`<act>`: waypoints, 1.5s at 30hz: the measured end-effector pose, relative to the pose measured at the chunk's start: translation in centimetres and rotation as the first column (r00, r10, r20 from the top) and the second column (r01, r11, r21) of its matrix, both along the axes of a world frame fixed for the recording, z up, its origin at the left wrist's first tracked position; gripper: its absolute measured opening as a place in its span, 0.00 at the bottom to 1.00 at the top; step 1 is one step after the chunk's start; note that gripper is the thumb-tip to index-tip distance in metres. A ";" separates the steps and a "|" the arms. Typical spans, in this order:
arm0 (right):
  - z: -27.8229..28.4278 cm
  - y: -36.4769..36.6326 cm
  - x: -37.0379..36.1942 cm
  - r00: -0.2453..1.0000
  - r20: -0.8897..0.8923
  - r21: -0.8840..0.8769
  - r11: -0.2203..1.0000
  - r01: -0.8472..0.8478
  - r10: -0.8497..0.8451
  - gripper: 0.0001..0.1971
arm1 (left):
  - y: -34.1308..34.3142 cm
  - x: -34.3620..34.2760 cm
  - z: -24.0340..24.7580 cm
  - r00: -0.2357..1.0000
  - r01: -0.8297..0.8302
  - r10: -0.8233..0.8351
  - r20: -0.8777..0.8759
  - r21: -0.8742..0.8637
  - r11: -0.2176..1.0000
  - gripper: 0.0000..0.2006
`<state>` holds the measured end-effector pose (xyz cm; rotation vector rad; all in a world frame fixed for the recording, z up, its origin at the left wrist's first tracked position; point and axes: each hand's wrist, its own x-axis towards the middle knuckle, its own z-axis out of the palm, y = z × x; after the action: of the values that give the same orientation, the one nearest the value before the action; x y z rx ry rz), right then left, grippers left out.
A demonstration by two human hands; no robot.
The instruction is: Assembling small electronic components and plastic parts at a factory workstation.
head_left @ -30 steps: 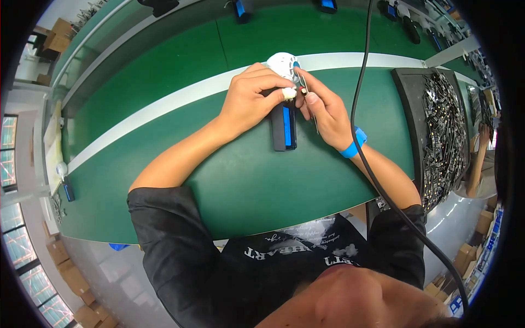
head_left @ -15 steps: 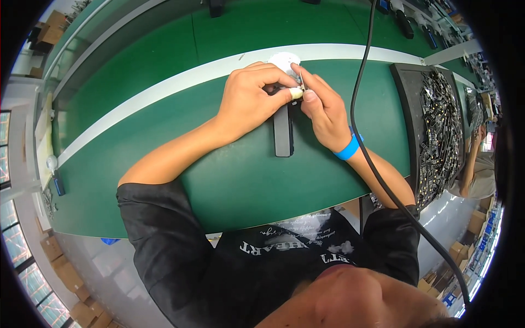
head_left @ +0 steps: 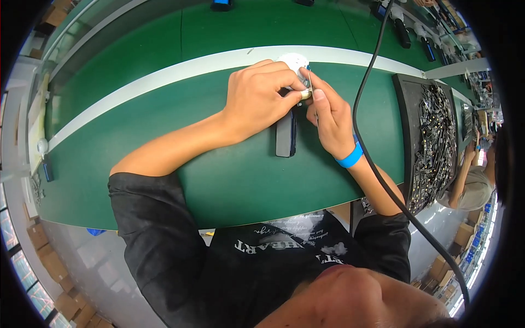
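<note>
My left hand is bent over a device with a dark, grey-faced rectangular handle and a white rounded head. Its thumb wears a pale cover, and thumb and forefinger pinch together at the device's middle. What lies between them is too small to name. My right hand is closed from the other side, thumb against fingers, around a thin metallic strip standing up beside the left thumb. The two hands' fingertips meet, hiding the device's middle.
To the right, a black tray holds a heap of small metallic parts. A black cable hangs across my right forearm. Another white-headed device lies at the far left. A co-worker's arm shows beyond the tray.
Both hands have shifted slightly right in the picture, as has the device's white head. The right fingers have changed angle around the thin strip, and more of the strip shows.
</note>
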<state>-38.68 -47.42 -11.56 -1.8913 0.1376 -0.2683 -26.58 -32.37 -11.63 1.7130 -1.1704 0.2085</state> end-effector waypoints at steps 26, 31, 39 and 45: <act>2.6 -5.7 -1.6 0.924 -0.078 -0.485 0.796 -0.362 0.373 0.21 | -2.3 7.8 2.5 0.905 0.244 -0.394 0.162 0.561 0.791 0.14; 4.6 -16.6 -6.8 0.998 -0.027 -0.809 0.585 -0.055 0.055 0.25 | -3.5 22.0 2.6 0.908 -0.304 0.388 -0.158 0.390 0.869 0.16; 7.2 -30.1 -14.0 0.870 -0.277 -0.961 0.116 -0.252 -0.407 0.31 | 15.7 47.8 -1.7 0.848 -0.515 0.469 0.246 0.592 0.620 0.30; 6.3 -34.6 -17.3 0.887 -0.317 -0.948 0.146 -0.284 -0.337 0.19 | 6.8 34.3 -5.1 0.801 -0.548 0.587 0.115 0.536 0.642 0.24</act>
<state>-55.99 -82.01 -5.27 -3.3718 0.4081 0.2072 7.72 -25.53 -16.74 2.5676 -0.6105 0.2021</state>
